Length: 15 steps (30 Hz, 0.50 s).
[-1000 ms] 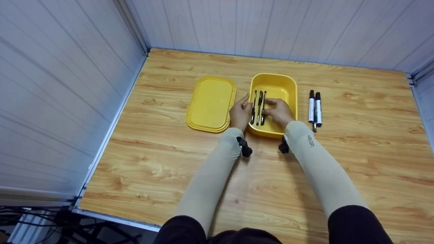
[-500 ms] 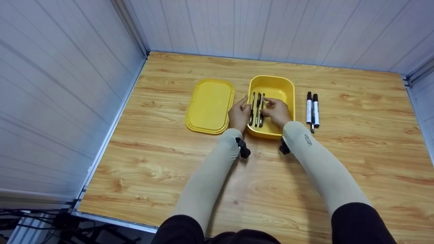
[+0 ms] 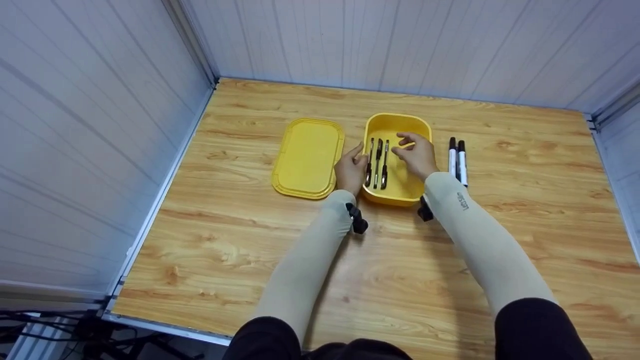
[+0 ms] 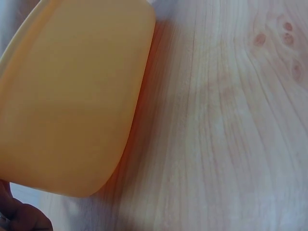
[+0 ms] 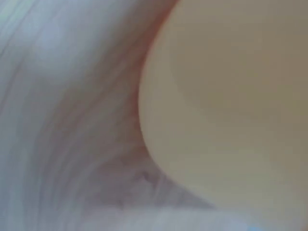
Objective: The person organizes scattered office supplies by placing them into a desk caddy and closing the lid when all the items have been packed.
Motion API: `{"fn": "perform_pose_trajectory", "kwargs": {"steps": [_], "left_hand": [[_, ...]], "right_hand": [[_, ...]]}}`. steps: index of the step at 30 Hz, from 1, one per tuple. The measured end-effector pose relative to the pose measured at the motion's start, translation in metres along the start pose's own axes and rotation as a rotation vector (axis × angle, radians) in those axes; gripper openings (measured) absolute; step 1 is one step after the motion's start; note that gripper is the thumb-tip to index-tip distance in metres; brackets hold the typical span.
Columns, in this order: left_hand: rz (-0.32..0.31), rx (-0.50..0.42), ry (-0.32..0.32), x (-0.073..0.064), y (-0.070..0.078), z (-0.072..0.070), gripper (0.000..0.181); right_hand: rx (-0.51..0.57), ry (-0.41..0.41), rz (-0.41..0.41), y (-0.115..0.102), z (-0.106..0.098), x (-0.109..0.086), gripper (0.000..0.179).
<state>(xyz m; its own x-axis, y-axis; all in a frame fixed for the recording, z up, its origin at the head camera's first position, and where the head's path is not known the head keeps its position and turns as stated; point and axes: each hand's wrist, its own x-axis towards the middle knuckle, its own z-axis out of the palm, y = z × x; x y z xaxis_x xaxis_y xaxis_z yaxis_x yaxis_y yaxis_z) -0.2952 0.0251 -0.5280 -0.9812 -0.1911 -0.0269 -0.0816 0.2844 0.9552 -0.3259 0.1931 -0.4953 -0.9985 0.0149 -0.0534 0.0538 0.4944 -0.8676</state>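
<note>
Three pens (image 3: 378, 150) lie aligned along the nine-o'clock side of a yellow box (image 3: 392, 201) as the right hand (image 3: 418, 154), freed and empty, draws away toward two o'clock, apparently leaving the row settled; the left hand (image 3: 350, 172) touches the box, its grip unclear.

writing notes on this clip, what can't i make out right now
Near end of the leftmost marker: head view, covered by the right sleeve.
Print on the three pens: head view, too small.
Whether the left hand grips or merely touches the yellow box: left wrist view, edge cuts off most of the hand.
Fine grain of the table: right wrist view, blurred.
</note>
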Motion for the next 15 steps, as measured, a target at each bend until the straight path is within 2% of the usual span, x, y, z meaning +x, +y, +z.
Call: {"fn": "perform_pose_trajectory", "kwargs": {"steps": [3,7,10,15], "left_hand": [[-0.014,-0.024,-0.008,0.000,0.000,0.000,0.040],[0.007,0.005,-0.004,0.000,-0.002,-0.002,0.040],[0.022,0.033,0.004,0.000,-0.002,-0.002,0.040],[0.001,-0.001,-0.016,0.001,-0.002,0.000,0.040]], "right_hand": [[-0.002,0.017,-0.012,-0.002,-0.008,-0.001,0.040],[-0.028,0.051,-0.025,-0.001,-0.019,0.000,0.037],[-0.029,0.077,-0.015,0.001,-0.027,0.000,0.036],[-0.022,0.102,0.012,0.005,-0.041,0.000,0.035]]}}
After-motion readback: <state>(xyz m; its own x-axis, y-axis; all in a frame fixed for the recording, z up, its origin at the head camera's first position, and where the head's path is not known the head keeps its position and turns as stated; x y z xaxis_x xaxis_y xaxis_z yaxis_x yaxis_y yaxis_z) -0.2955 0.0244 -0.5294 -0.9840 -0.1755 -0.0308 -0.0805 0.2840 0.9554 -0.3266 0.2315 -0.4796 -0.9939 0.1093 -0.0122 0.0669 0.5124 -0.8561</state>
